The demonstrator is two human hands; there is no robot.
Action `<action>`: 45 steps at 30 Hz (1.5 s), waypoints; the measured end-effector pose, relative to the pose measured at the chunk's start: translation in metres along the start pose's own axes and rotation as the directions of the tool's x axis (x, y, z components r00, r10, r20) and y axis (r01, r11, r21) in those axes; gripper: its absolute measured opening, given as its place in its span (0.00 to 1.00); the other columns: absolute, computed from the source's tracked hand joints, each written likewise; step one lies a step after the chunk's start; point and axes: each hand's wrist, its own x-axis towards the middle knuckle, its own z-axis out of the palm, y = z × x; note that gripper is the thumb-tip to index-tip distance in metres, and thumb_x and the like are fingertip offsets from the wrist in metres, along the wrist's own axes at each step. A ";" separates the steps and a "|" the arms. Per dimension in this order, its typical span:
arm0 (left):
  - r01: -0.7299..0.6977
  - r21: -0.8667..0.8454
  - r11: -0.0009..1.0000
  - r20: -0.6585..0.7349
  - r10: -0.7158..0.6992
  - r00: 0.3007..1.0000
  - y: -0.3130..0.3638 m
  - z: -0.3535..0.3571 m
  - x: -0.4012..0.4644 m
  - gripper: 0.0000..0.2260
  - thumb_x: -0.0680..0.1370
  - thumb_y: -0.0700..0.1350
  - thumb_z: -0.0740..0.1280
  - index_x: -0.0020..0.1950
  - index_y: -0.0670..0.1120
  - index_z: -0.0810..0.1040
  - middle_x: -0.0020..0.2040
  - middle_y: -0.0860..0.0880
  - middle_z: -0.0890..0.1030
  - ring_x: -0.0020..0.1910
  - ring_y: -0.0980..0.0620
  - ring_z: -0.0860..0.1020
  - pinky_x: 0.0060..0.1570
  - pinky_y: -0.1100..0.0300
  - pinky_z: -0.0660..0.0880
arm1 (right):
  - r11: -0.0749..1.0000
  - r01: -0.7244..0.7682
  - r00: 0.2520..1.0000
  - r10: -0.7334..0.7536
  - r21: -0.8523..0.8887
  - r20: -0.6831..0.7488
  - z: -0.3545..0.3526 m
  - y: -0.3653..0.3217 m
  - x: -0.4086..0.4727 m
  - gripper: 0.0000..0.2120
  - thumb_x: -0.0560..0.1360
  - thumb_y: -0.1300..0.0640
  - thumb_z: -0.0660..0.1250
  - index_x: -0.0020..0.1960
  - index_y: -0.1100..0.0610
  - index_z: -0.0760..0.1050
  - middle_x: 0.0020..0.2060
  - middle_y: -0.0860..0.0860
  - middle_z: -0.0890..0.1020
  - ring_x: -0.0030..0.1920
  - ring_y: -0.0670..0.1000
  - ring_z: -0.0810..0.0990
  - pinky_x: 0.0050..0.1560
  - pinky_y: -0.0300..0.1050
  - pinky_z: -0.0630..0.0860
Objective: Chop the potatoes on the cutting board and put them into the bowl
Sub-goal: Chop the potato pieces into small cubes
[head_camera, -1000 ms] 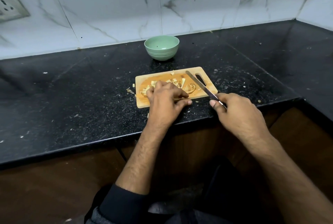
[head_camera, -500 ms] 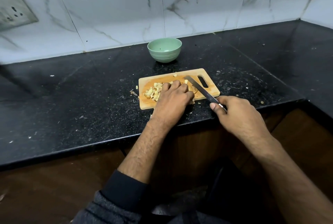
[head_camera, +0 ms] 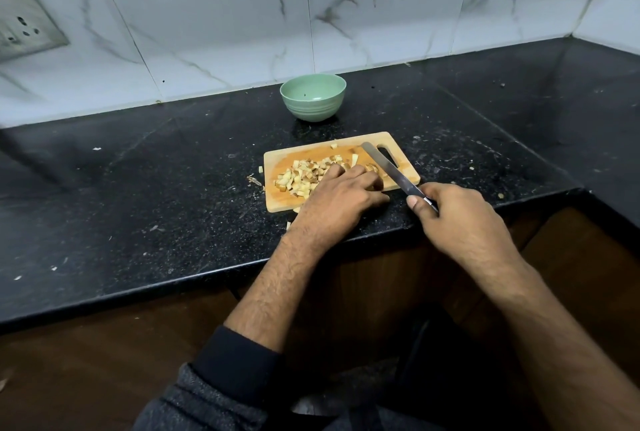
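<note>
A small wooden cutting board [head_camera: 284,202] lies near the front edge of the black counter. A heap of chopped potato pieces [head_camera: 304,176] covers its left and middle. My left hand [head_camera: 341,195] rests curled on the board's near right part, pressing down on an uncut potato bit that is mostly hidden under the fingers. My right hand [head_camera: 453,219] grips the handle of a knife [head_camera: 384,165], whose blade lies across the board's right side by the handle slot. A green bowl [head_camera: 313,98] stands behind the board, with only a tiny speck inside.
The black stone counter [head_camera: 138,188] carries scattered potato scraps, some just left of and in front of the board. White marble tiles form the back wall, with a socket plate [head_camera: 24,23] at the far left. The counter turns a corner at the right.
My left hand slid right along the board, uncovering the heap of chopped pieces. The knife and right hand stayed nearly put. The camera view tilted up slightly.
</note>
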 end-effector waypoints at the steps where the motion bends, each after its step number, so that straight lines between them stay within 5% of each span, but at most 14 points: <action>1: -0.004 0.001 1.000 0.002 0.004 1.000 0.000 -0.001 0.000 0.16 0.81 0.46 0.65 0.69 0.57 0.77 0.63 0.53 0.77 0.62 0.51 0.71 0.52 0.52 0.60 | 1.000 0.001 1.000 -0.001 -0.001 0.000 0.000 0.000 0.001 0.14 0.83 0.42 0.60 0.63 0.46 0.78 0.40 0.46 0.76 0.44 0.52 0.74 0.43 0.47 0.70; 7: -0.010 0.044 0.999 -0.015 0.011 1.000 0.008 -0.004 -0.003 0.14 0.80 0.41 0.66 0.65 0.48 0.77 0.57 0.49 0.76 0.59 0.49 0.72 0.56 0.53 0.64 | 1.000 0.012 1.000 -0.012 0.014 -0.011 0.001 0.002 0.002 0.14 0.82 0.42 0.60 0.61 0.46 0.79 0.40 0.46 0.76 0.44 0.52 0.74 0.43 0.48 0.70; 14: 0.072 -0.054 0.996 0.121 -0.065 0.990 0.001 -0.013 0.008 0.13 0.81 0.43 0.68 0.66 0.48 0.78 0.57 0.48 0.79 0.60 0.49 0.75 0.63 0.53 0.72 | 1.000 0.017 1.000 -0.017 0.018 0.007 0.002 0.000 0.001 0.16 0.83 0.42 0.60 0.64 0.47 0.78 0.39 0.45 0.74 0.44 0.52 0.74 0.44 0.47 0.71; 21: 0.118 -0.200 0.973 0.217 -0.073 0.973 -0.007 -0.023 0.010 0.09 0.80 0.44 0.69 0.59 0.45 0.80 0.53 0.49 0.79 0.55 0.52 0.76 0.58 0.56 0.76 | 1.000 0.026 1.000 -0.026 0.014 0.010 0.000 0.000 0.001 0.17 0.83 0.42 0.60 0.66 0.47 0.77 0.43 0.47 0.75 0.46 0.52 0.74 0.46 0.48 0.70; 29: 0.271 -0.289 0.918 -0.120 -0.316 0.941 -0.039 -0.026 -0.005 0.06 0.76 0.44 0.73 0.52 0.48 0.85 0.49 0.51 0.82 0.51 0.49 0.79 0.52 0.51 0.73 | 0.997 0.045 0.998 -0.042 0.058 -0.054 0.005 0.000 0.016 0.14 0.82 0.43 0.62 0.60 0.49 0.78 0.36 0.44 0.74 0.41 0.52 0.75 0.41 0.47 0.70; 33: 0.387 -0.149 0.910 -0.127 -0.406 0.905 -0.037 -0.018 -0.009 0.04 0.77 0.50 0.71 0.51 0.55 0.84 0.49 0.55 0.83 0.53 0.51 0.76 0.52 0.53 0.64 | 0.995 0.048 0.993 -0.037 0.092 -0.115 0.012 -0.009 0.031 0.13 0.81 0.44 0.64 0.59 0.51 0.76 0.36 0.44 0.73 0.41 0.53 0.77 0.40 0.47 0.70; 39: 0.445 -0.136 0.885 -0.204 -0.465 0.862 -0.030 -0.007 -0.011 0.12 0.79 0.40 0.64 0.58 0.53 0.82 0.50 0.54 0.83 0.53 0.48 0.75 0.52 0.51 0.66 | 0.994 0.044 0.998 -0.039 0.101 -0.054 0.017 -0.014 0.046 0.11 0.81 0.45 0.65 0.58 0.50 0.77 0.37 0.45 0.75 0.42 0.53 0.77 0.42 0.48 0.72; 45: 0.563 -0.202 0.802 -0.121 -0.591 0.798 -0.035 -0.004 0.014 0.12 0.80 0.55 0.67 0.59 0.52 0.83 0.54 0.51 0.80 0.58 0.48 0.73 0.57 0.50 0.68 | 0.997 0.029 0.999 -0.031 0.068 0.033 0.017 -0.013 0.051 0.15 0.83 0.45 0.60 0.64 0.51 0.76 0.44 0.49 0.78 0.47 0.53 0.77 0.49 0.50 0.77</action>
